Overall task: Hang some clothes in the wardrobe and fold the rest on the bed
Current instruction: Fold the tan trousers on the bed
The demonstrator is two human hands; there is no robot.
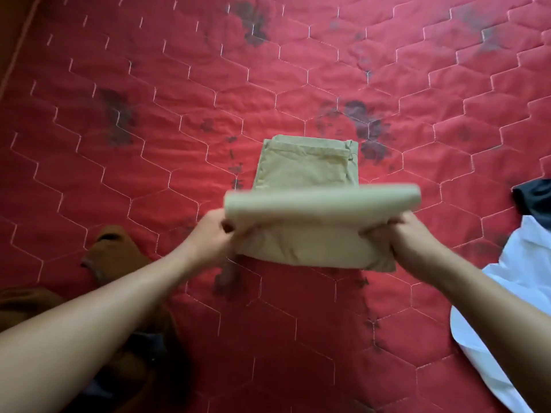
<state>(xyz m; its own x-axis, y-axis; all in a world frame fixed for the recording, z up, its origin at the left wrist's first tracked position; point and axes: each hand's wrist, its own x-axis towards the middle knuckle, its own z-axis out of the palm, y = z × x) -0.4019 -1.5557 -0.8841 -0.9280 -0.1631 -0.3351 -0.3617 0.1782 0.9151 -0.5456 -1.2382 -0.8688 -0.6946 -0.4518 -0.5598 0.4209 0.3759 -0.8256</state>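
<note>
Both hands held a pair of beige trousers (307, 245) over the red quilted bed (149, 129). The left hand (208, 235) pinched the left edge of the folded cloth, with its fingers curled round it. The right hand (410, 236) gripped the right edge in the same way. Between the two grips the near part of the trousers was lifted off the quilt and doubled over, its top fold a blurred roll running from hand to hand. Beyond the grips the far end lay flat on the bed, its seamed edge farthest from the hands, and open quilt stretched past that edge and to either side of it. Outside the left grip, beside the forearm, lay a brown garment (119, 254), apart from the trousers. Outside the right grip lay a white garment (512, 293) with a dark garment (533, 201) just beyond it. A strip of red quilt separated both from the trousers' right edge.
</note>
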